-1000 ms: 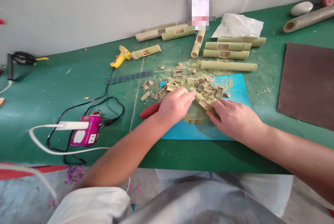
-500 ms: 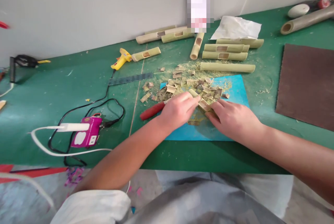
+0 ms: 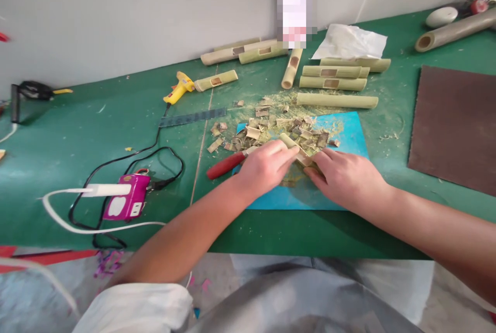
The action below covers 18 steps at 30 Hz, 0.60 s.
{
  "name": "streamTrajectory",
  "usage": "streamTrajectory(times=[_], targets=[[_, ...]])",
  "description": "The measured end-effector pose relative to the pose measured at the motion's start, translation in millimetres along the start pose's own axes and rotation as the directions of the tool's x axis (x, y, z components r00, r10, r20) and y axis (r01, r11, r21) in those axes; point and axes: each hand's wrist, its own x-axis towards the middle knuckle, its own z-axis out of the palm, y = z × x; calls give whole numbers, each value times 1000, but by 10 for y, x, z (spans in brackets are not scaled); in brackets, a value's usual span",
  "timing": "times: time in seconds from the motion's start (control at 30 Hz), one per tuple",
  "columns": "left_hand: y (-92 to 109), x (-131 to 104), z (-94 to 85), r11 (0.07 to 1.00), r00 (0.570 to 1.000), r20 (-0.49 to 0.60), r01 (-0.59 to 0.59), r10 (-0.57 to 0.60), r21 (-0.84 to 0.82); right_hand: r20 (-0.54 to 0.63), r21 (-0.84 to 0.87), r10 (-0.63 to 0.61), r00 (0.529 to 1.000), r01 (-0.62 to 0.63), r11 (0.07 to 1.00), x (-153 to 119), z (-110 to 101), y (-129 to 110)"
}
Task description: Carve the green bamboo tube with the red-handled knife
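Observation:
Both hands grip one short bamboo tube [image 3: 289, 140] with a rectangular opening cut in its side, held at a slant over a blue mat [image 3: 271, 199]. My left hand [image 3: 267, 163] is closed around its upper left part. Around the lower right end, the fingers of my right hand [image 3: 341, 171] are wrapped, hiding that end. A red-handled tool [image 3: 226, 165] lies beside my left hand; its metal part runs under the hand and its kind cannot be made out. Cut bamboo chips [image 3: 253, 133] and shavings are heaped just beyond the hands.
Several notched bamboo pieces [image 3: 333, 83] lie at the back, near a white sheet [image 3: 349, 42]. A yellow glue gun [image 3: 179, 89] and a dark ruler-like strip [image 3: 192, 117] lie left. Cords trail around a magenta power adapter [image 3: 127, 197]. A brown board [image 3: 453, 126] lies right.
The hands and the bamboo tube stay nearly in place, with the tube seeming slightly turned. The whole view has shifted very slightly.

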Motion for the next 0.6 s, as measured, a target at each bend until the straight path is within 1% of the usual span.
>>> streamTrajectory(times=[0.03, 0.17, 0.27, 0.4, 0.5, 0.6], targets=[[-1, -1, -1, 1000, 1000, 5, -7, 7, -12, -3, 0, -3, 1000, 3, 1000, -1, 2, -2], [5, -2, -2, 999, 997, -64, 43, -42, 15, -45, -16, -10, 999, 9, 1000, -10, 17, -2], [8, -2, 2, 1000, 1000, -26, 2, -3, -16, -54, -20, -24, 998, 23, 1000, -16, 21, 3], [-22, 6, -3, 998, 994, -98, 51, -46, 48, -52, -22, -9, 999, 8, 1000, -18, 13, 9], [-32, 5, -7, 1000, 999, -42, 1, 0, 23, -24, -10, -13, 1000, 13, 1000, -19, 9, 13], [-43, 0, -5, 997, 997, -65, 38, -35, 59, -38, -12, -13, 999, 12, 1000, -19, 8, 13]])
